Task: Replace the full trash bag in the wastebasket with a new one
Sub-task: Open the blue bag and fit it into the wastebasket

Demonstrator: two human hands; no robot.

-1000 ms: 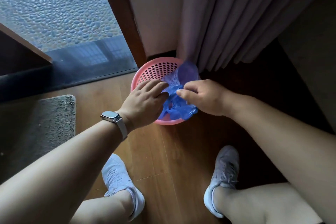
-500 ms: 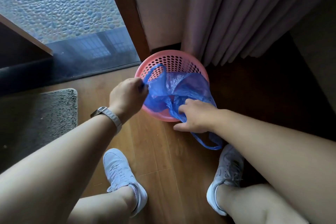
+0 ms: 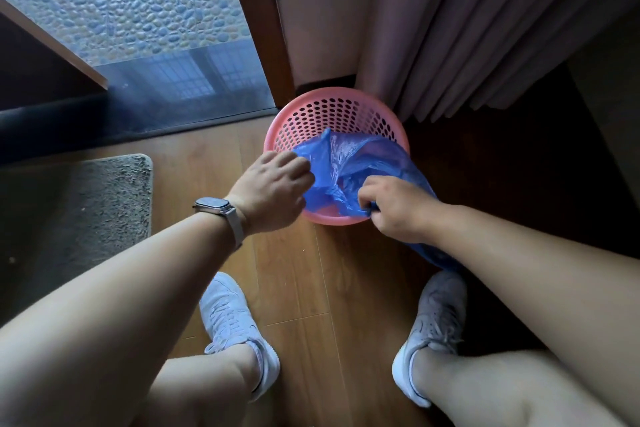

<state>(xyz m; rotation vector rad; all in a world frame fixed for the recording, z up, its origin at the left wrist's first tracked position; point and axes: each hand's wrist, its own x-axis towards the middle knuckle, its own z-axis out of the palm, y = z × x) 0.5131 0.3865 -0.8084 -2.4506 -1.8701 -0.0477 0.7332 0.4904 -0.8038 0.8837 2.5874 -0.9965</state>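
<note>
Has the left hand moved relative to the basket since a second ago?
Yes. The left hand slid from over the basket to its left rim.

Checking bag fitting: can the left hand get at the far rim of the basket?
Probably yes. The left hand grips the blue bag at the near-left edge; the basket far rim is bare.

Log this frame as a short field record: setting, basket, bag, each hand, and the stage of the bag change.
setting: wooden floor by a curtain and a glass door, grey mat at the left
basket: pink wastebasket, perforated, upright, far inner wall bare
bag: blue bag, partly opened over the near side of the basket, one part trailing under the right forearm
left hand: left hand closed on the bag's left edge, watch on the wrist
right hand: right hand gripping the bag at the near rim
stage: bag being spread, not yet lining the basket
</note>
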